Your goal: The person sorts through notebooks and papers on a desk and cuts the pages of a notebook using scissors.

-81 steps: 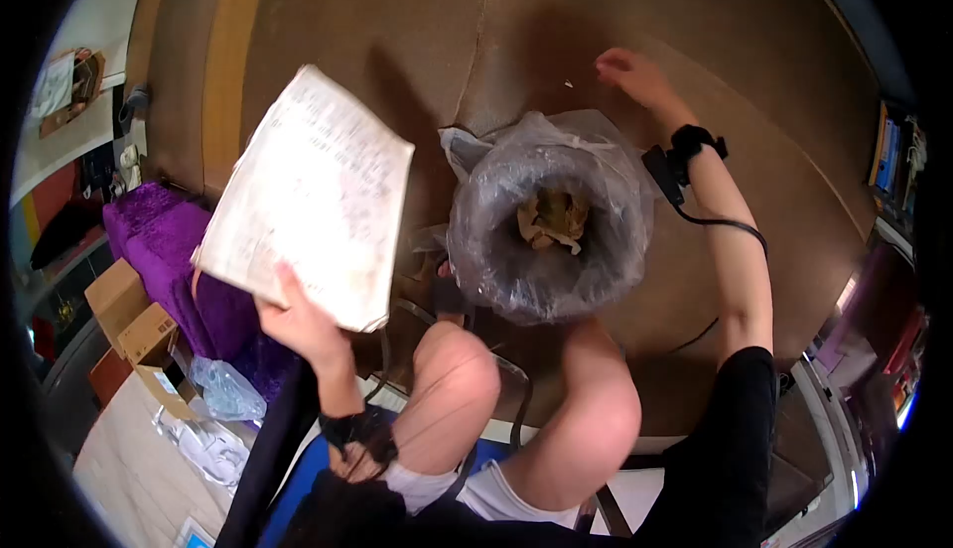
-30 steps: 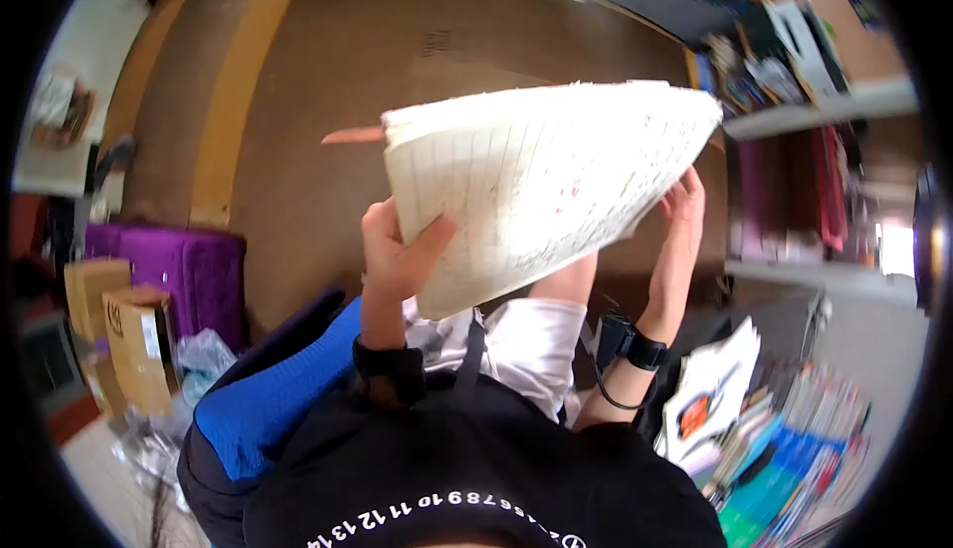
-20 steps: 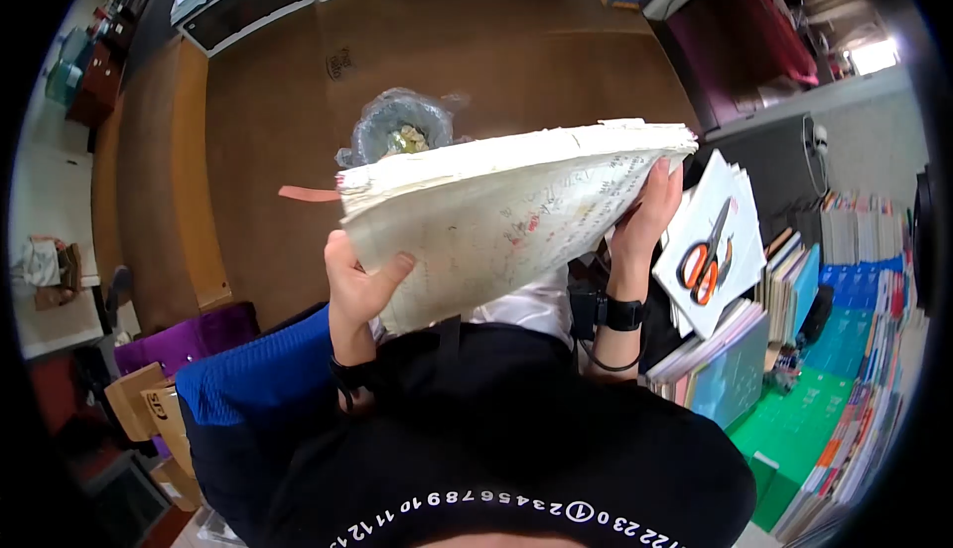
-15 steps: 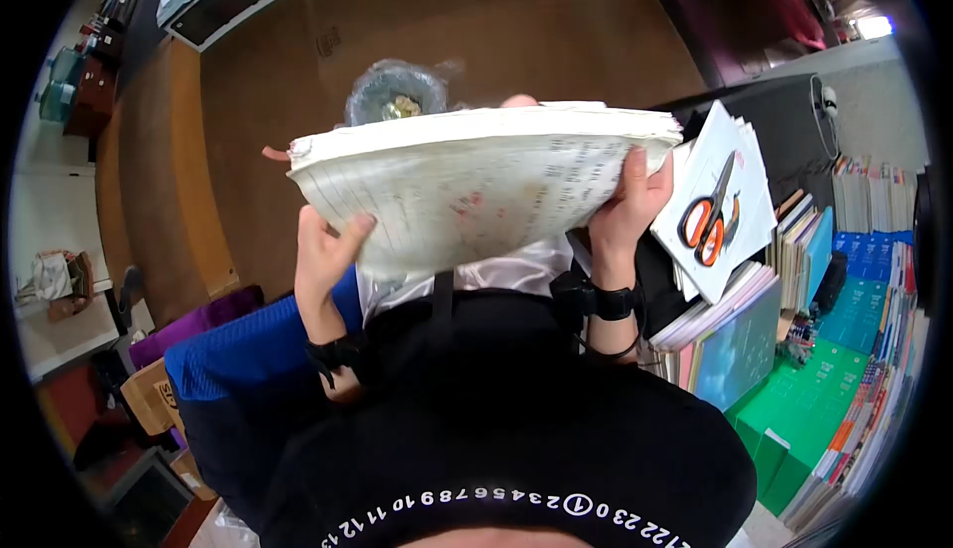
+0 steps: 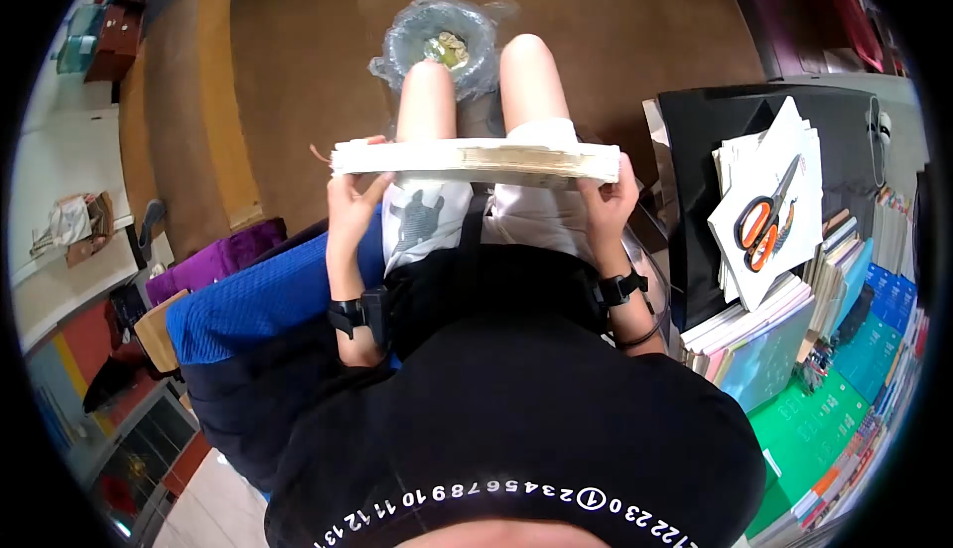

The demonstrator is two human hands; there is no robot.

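Note:
A thick stack of paper (image 5: 476,157) stands on edge above my lap, its long white and yellowed edge facing up. My left hand (image 5: 355,201) grips its left end, thumb on the near side. At the right end, my right hand (image 5: 611,196) holds it the same way. A thin reddish strip (image 5: 319,155) sticks out at the left end. The faces of the sheets are mostly hidden from this angle. Beyond my knees stands a bin (image 5: 437,42) lined with a clear plastic bag, with crumpled scraps inside.
To the right, orange-and-black scissors (image 5: 764,225) lie on white papers (image 5: 754,260) atop a black surface (image 5: 695,201). Books (image 5: 759,349) and green boxes (image 5: 809,419) stand farther right. A blue cloth-covered armrest or seat edge (image 5: 268,290) is at my left.
The stack has tipped from showing its printed page to showing mainly its edge, and sits lower over my lap. Both hands still hold its ends. My view has shifted, revealing my knees.

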